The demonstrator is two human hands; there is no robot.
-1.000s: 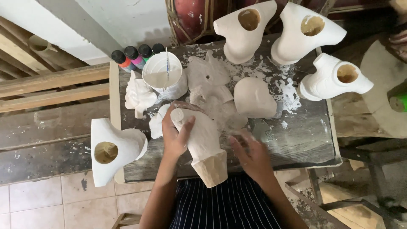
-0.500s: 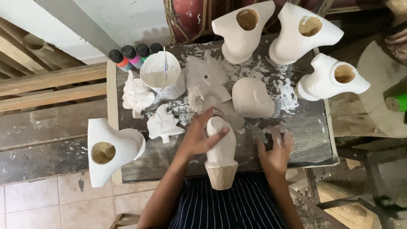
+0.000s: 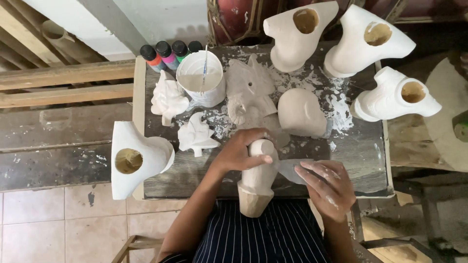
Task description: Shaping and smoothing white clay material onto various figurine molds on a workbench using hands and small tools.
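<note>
Moved: right hand (image 3: pixel 325 189) has lifted off the counter (image 3: pixel 360 160), fingers loosely spread.
Left hand (image 3: pixel 242 152): clasps smooth, rounded wooden carving (image 3: pixel 257 182).

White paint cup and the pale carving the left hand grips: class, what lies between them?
In the head view, a small white figurine lies between the cup and the carving, amid paint flecks.
</note>
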